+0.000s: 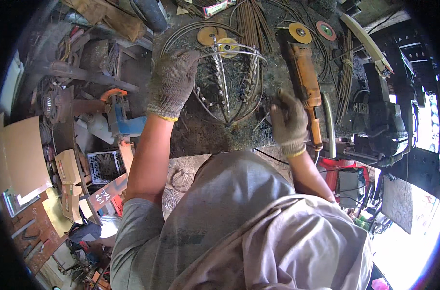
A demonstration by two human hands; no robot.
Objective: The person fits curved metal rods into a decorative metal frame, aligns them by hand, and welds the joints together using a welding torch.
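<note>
My left hand (174, 83), in a grey knit glove, is closed on the upper left of a metal wire frame (222, 77). The frame has bent rods meeting in a point at the near end, curved hoops, and short silvery pieces along two of its rods. It rests on the dark, gritty workbench (205, 140). My right hand (290, 120), gloved too, is low over the bench with its fingers slightly bent and apart, and nothing shows in them. Just right of it lies an orange angle grinder (307, 79), its handle toward me.
Behind the frame lie a brown disc (209, 35), a yellow disc (297, 34), a pink-and-green disc (325, 30) and a bundle of thin rods (251, 21). A metal tube (329, 125) and a tied rod bundle (345, 77) lie to the right. A blue tool (130, 125) stands at left.
</note>
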